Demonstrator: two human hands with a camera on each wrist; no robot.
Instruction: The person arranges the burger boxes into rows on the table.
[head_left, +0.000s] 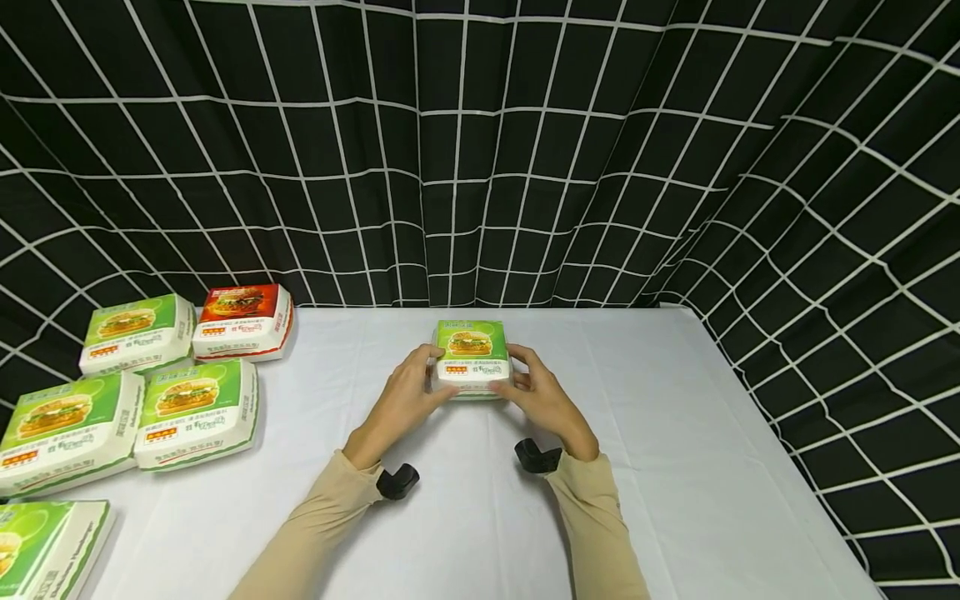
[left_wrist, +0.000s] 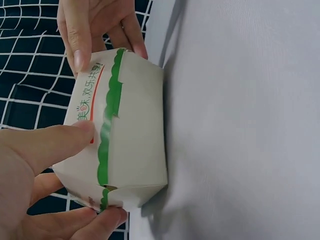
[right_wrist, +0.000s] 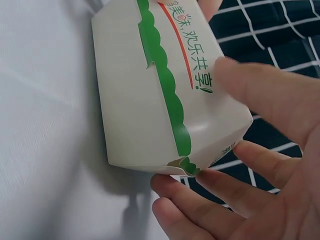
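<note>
A green and white burger box (head_left: 472, 350), its lid closed, stands at the far middle of the table between both hands. The left hand (head_left: 408, 387) grips its left side, thumb on the front face and fingers along the side. On the other side the right hand (head_left: 543, 396) holds it the same way. In the left wrist view the box (left_wrist: 135, 120) shows its plain lower front and a green scalloped flap edge. The right wrist view shows the box (right_wrist: 135, 95) with the right thumb (right_wrist: 250, 82) against the printed lid front and the fingers around the corner.
Several more green burger boxes (head_left: 198, 417) and one red burger box (head_left: 243, 321) are grouped at the left of the white-covered table (head_left: 675, 467). A black curtain (head_left: 525, 150) with white grid lines hangs behind and at the sides. Each wrist wears a black camera mount (head_left: 397, 482).
</note>
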